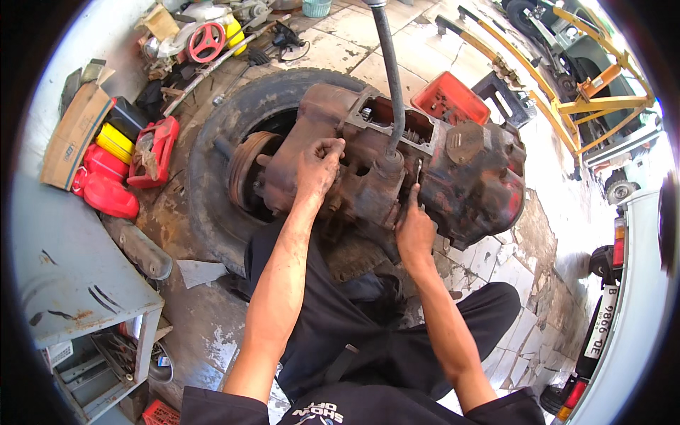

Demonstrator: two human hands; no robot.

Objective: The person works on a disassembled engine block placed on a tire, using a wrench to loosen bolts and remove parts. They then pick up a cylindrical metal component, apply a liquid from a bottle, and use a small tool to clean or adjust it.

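A rusty, greasy gearbox (453, 177) lies across a black tyre (212, 177), and its upper opening shows gears inside. From its housing a long dark gear lever (391, 78) rises toward the top of the view. My left hand (319, 168) is at the gearbox's left part, its fingers curled and pinched together; whatever is between them is too small to make out. My right hand (416, 230) is closed at the right of the lever's base, the index finger stretched along a slim shiny metal tool (418, 168) that looks like a wrench. The palm hides its lower end.
Behind the gearbox stands a red tray (451, 99) with small parts, beside a black crate (504, 99). Red and yellow containers (113, 145) and a cardboard box (76, 134) are at left, above a grey metal cabinet (85, 262). A yellow frame (567, 106) and a vehicle (623, 312) are at right.
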